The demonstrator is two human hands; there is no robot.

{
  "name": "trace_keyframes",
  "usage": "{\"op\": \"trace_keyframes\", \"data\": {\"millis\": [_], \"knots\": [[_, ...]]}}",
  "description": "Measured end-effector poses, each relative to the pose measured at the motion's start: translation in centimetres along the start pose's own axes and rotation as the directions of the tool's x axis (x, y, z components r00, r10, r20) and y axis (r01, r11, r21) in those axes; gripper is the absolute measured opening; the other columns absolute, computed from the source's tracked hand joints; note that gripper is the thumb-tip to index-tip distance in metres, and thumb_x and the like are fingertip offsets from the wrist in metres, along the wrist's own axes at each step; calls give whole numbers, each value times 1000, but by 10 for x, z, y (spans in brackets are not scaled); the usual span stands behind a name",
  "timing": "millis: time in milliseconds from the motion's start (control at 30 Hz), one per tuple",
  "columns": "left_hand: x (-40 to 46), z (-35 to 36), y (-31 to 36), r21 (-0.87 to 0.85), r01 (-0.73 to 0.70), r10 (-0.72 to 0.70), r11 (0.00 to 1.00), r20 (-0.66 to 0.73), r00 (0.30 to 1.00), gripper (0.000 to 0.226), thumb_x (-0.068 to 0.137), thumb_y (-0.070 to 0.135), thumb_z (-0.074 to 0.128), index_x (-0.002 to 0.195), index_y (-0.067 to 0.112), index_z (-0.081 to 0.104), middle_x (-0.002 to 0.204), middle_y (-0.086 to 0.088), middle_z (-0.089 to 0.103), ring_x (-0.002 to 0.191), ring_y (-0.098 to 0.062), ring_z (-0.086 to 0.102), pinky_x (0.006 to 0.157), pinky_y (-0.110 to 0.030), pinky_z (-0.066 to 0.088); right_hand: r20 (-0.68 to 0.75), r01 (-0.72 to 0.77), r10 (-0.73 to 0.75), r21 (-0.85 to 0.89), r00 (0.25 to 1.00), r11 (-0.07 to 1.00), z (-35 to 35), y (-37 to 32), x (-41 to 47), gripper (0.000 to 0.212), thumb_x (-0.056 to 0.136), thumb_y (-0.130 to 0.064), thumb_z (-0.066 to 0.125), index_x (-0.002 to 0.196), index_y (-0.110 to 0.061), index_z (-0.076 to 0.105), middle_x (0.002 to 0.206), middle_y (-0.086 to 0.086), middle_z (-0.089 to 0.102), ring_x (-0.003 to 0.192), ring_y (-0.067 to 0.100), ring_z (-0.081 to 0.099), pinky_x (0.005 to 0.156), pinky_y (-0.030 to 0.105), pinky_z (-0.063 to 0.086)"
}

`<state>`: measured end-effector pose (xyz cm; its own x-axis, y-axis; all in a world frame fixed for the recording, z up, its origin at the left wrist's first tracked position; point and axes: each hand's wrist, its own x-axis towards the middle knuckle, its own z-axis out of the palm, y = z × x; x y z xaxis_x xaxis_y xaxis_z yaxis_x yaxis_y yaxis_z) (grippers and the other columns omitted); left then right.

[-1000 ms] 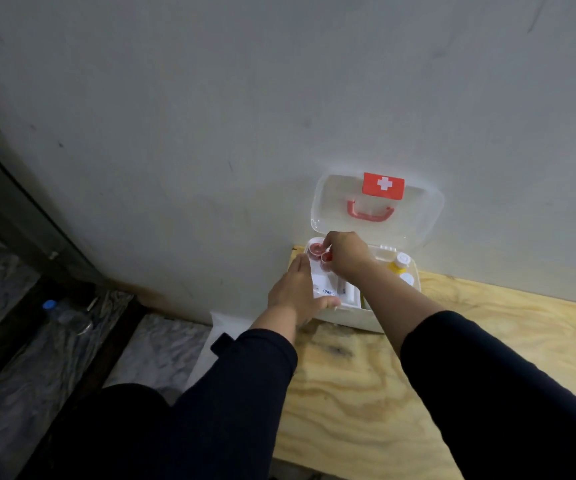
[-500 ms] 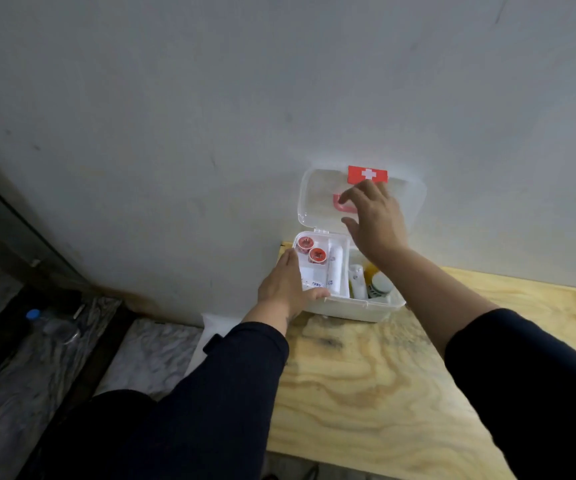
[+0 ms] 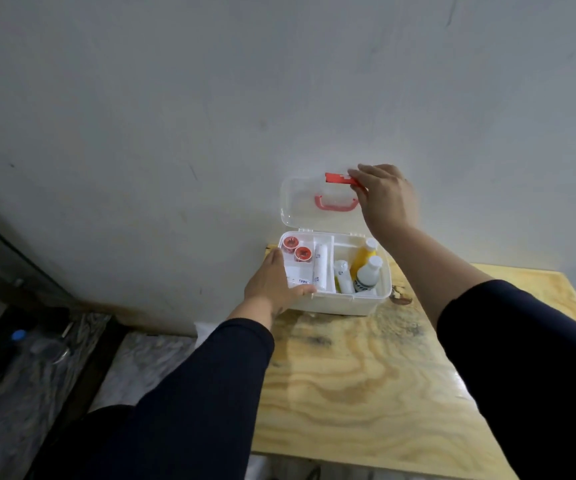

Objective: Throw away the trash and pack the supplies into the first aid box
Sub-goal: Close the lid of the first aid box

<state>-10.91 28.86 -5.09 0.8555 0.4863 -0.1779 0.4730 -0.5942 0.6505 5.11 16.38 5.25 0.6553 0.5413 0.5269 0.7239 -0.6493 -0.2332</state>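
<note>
A white first aid box [image 3: 348,304] stands open at the far left corner of the plywood table [image 3: 366,393], against the wall. Its clear lid [image 3: 300,202] with a red handle stands upright. My right hand [image 3: 385,199] grips the lid's top edge at the red latch [image 3: 336,178]. My left hand [image 3: 274,287] holds the box's left front corner, thumb over the rim. Inside lie two red-capped rolls [image 3: 297,249], a white roll [image 3: 320,268], a yellow bottle [image 3: 364,256] and white bottles [image 3: 367,273].
The grey wall [image 3: 279,98] rises right behind the box. Left of the table the floor drops to a marbled surface [image 3: 148,365] and a dark ledge holding a clear bottle with a blue cap [image 3: 20,336].
My right hand left the inside of the box, rose to the lid and now grips its top edge at the latch. My left hand has stayed on the box's corner.
</note>
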Motion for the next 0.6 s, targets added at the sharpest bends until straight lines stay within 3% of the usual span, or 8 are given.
{"op": "trace_keyframes", "data": {"millis": [100, 167, 267, 400, 600], "knots": [[-3, -9, 9, -19, 51, -52, 999, -82, 995, 83, 89, 68, 38, 153, 22, 12, 161, 2, 18, 145, -20, 26, 115, -42, 30, -36, 79, -81, -45, 996, 996, -6, 0, -26, 28, 93, -24, 56, 117, -16, 67, 117, 4, 71, 108, 29, 63, 84, 41, 52], [-6, -21, 21, -8, 34, -35, 999, -190, 981, 76, 94, 64, 18, 155, 19, 4, 163, 3, 5, 149, -17, 14, 117, -37, 20, -57, 120, -124, -78, 991, 990, -9, -1, -49, 27, 92, -24, 58, 116, -17, 68, 114, 3, 72, 105, 28, 65, 80, 40, 53], [-7, -38, 36, 72, -74, 91, 995, -285, 954, 70, 97, 58, 15, 154, 19, 6, 163, 4, 5, 149, -19, 13, 118, -38, 21, -29, 150, -155, -133, 987, 980, -9, -2, -85, 29, 89, -22, 63, 117, -19, 67, 117, -1, 71, 105, 27, 65, 77, 38, 53], [-16, -36, 44, 257, -175, 223, 950, -171, 960, 66, 98, 56, 16, 154, 21, 12, 163, 7, 10, 149, -21, 15, 118, -40, 23, 26, 187, -186, -187, 982, 964, -2, -1, -128, 33, 83, -23, 66, 117, -21, 66, 119, -4, 70, 105, 25, 64, 75, 35, 54], [-34, -1, 28, 449, -251, 310, 858, -62, 949, 61, 101, 48, 20, 154, 18, 14, 163, 1, 10, 150, -14, 6, 120, -33, 9, 189, 159, -115, -244, 975, 957, 19, -3, -169, 50, 69, -18, 81, 115, -25, 64, 123, -5, 66, 107, 23, 63, 73, 33, 52]]}}
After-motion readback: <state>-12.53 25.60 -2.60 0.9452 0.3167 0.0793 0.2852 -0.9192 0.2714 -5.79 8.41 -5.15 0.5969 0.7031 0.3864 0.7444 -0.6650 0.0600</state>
